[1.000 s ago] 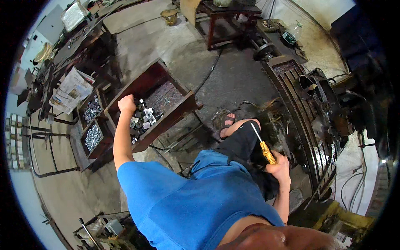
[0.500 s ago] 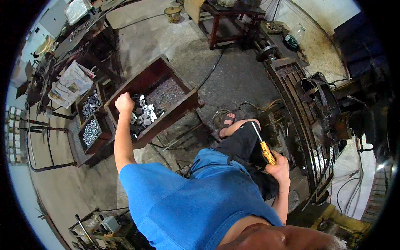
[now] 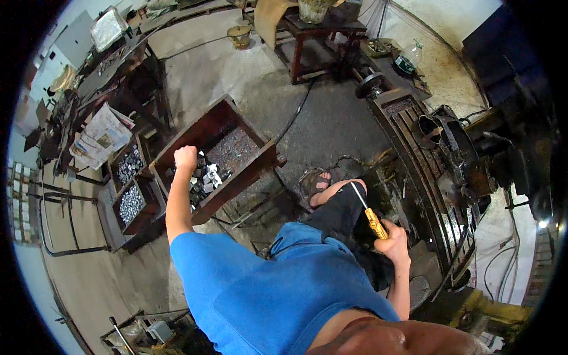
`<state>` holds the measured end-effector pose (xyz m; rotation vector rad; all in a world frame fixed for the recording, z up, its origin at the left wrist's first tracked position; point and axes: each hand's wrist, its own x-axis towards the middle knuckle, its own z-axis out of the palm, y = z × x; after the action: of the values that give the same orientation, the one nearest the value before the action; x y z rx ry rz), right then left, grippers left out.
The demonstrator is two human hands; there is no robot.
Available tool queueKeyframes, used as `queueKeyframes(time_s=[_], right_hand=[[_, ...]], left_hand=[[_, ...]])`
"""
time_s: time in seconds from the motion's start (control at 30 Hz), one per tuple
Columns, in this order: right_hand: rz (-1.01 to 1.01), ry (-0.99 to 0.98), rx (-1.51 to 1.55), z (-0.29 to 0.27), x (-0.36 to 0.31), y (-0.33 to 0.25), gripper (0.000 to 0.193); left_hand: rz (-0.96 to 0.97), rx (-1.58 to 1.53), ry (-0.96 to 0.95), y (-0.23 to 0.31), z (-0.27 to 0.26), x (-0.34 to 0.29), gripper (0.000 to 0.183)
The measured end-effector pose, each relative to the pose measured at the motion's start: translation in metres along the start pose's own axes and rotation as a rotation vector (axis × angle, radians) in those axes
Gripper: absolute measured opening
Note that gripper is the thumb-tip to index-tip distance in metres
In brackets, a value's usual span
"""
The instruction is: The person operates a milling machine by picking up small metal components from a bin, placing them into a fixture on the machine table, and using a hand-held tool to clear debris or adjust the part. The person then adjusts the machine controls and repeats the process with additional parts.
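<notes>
My left hand (image 3: 186, 158) is closed over the left part of a dark red-brown metal box (image 3: 220, 112), above a heap of silvery, blocky metal pieces (image 3: 211, 178). Whatever its fingers may hold is hidden. On the right, beside my knee, my right hand (image 3: 395, 241) is wrapped round the yellow handle of a tool with a thin metal shaft (image 3: 374, 223). That shaft points up and away from me, touching nothing I can make out.
Left of the box, two smaller bins hold small metal parts (image 3: 131, 204). Newspaper (image 3: 104, 135) hangs beyond them. A dark machine with a slotted bed (image 3: 414, 148) stands close on my right. A bucket (image 3: 239, 36) and a red-brown table (image 3: 299, 53) are farther back.
My left hand has shifted slightly to the right over the box, nearer the heap. My right hand keeps its grip on the yellow-handled tool. The view has tilted a little.
</notes>
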<state>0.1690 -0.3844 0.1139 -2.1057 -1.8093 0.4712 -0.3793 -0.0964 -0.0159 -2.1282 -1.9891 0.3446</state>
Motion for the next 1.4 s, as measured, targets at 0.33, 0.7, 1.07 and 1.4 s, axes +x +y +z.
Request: queueKeyframes(time_s=[0.33, 0.7, 1.07, 1.4], right_hand=[[0.019, -0.101, 0.010, -0.006, 0.009, -0.001, 0.055], [-0.171, -0.194, 0.052, -0.003, 0.053, -0.054, 0.034], [-0.125, -0.189, -0.018, 0.020, 0.068, -0.036, 0.032], [-0.026, -0.303, 0.168, -0.014, 0.061, -0.044, 0.032]], left_hand=[[-0.335, -0.406, 0.291, 0.010, -0.054, -0.028, 0.018], [-0.155, -2.663, -0.236, 0.191, -0.156, -0.007, 0.012], [-0.095, -2.291, -0.501, 0.289, -0.127, 0.007, 0.022], [-0.024, -2.165, -0.562, 0.294, -0.122, 0.030, 0.022]])
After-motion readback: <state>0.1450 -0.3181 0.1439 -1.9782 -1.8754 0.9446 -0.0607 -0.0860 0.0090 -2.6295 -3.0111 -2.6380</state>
